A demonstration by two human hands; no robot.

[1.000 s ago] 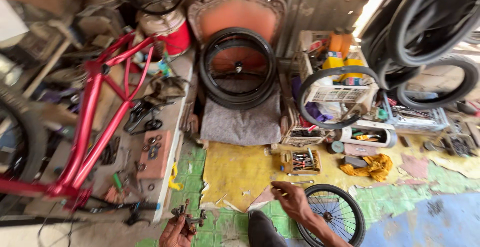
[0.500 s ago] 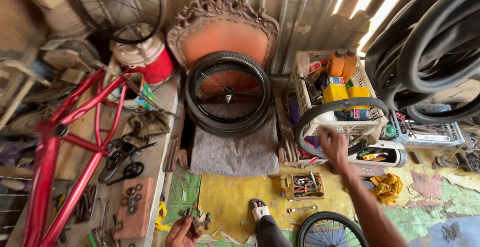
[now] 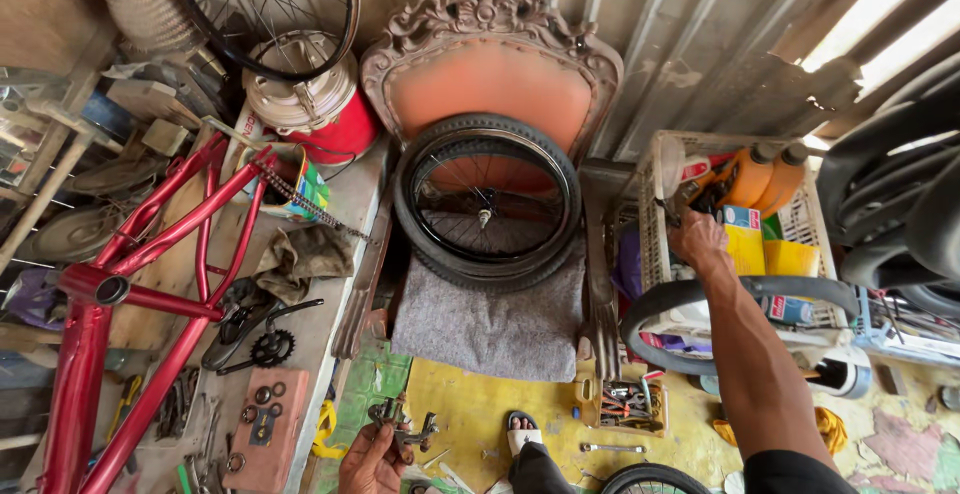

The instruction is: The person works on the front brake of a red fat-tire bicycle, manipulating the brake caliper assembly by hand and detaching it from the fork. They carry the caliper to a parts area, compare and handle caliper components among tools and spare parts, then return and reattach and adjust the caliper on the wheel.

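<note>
Left hand: the left hand [image 3: 372, 459] sits at the 6 o'clock edge of the view, fingers curled around a small metal brake part [image 3: 402, 424], grey, greasy, with jutting arms and bolts.
Right hand: the right hand [image 3: 697, 239] reaches out toward 2 o'clock into a white plastic crate [image 3: 655, 219]; its fingers are bent down over the contents, and whether they grip anything cannot be told.
Crate: lattice-walled and dirty, it holds two orange bottles [image 3: 765, 176] and yellow cartons [image 3: 745, 244], just beside the right hand.
Loose tyre: a black rubber tyre [image 3: 680, 299] curves across the crate's front, under the forearm.
Chair: a carved wooden chair [image 3: 490, 64] with a worn orange back stands at 12 o'clock; a spoked wheel [image 3: 487, 204] with a ribbed black tyre leans on it, resting on a grey felt cloth [image 3: 490, 329].
Frame: a glossy red bicycle frame [image 3: 110, 294] lies at 9 o'clock on a cluttered bench [image 3: 335, 254] beside a crankset [image 3: 258, 339] and a rag [image 3: 305, 254].
Floor: a yellow mat [image 3: 480, 419] carries a small tool tray [image 3: 625, 404] and a spanner [image 3: 612, 447] near a sandalled foot [image 3: 522, 439].
Wall: corrugated metal sheet [image 3: 700, 44], dull and streaked.
</note>
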